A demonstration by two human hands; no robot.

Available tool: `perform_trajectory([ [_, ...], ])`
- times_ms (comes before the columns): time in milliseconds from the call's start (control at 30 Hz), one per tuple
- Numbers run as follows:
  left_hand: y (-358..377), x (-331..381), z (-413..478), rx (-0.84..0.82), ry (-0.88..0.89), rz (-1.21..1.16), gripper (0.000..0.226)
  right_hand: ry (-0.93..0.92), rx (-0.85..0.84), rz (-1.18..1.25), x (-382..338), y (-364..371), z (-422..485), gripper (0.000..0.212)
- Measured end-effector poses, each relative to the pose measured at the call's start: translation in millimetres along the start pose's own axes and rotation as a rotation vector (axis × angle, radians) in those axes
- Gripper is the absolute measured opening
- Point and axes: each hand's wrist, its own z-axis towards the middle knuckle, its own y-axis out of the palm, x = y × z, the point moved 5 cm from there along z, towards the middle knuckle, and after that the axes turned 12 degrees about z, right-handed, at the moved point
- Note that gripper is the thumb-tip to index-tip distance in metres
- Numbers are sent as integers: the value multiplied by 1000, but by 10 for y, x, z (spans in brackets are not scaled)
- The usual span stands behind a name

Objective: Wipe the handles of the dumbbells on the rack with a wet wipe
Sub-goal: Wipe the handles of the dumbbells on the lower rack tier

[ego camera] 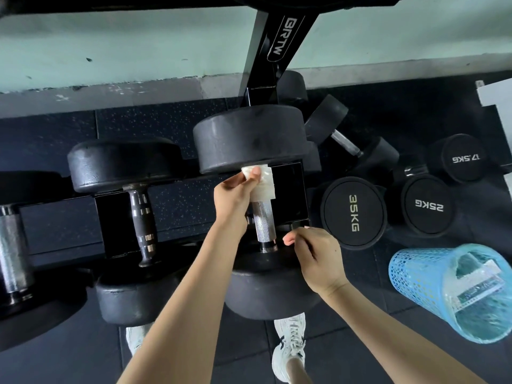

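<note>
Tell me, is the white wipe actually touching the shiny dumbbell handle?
Touching. The head view shows the wet wipe wrapped around the far end of the knurled handle, pinched there by the left hand.

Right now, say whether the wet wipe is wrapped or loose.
Wrapped: the wet wipe hugs the handle, left hand pinching it.

One wide-angle camera on the person's head looks steeply down and slightly forward, close above the rack (260, 95). The wall (110, 45) runs along the top edge, the floor (360, 342) and the person's shoes (289, 346) lie at the bottom; straight lines bow near the edges.
</note>
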Motion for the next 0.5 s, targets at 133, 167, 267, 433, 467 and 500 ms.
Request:
perform_trajectory([
  [133,-11,-40,17,-50,113,116,14,-3,5,19,21,-1,-7,40],
  [167,-22,-49,-1,-23,160,189,15,-2,2,22,18,2,-5,39],
  [267,-60,-132,-158,95,318,480,18,-4,-1,29,0,-1,3,38],
  [433,113,-243,-327,219,317,952,27,-21,3,-12,-19,-4,4,37],
  [467,137,-242,-311,246,296,941,29,-22,4,-18,-27,-6,5,38],
  [500,157,-228,-304,261,292,902,32,-22,3,-23,-31,-6,6,38],
])
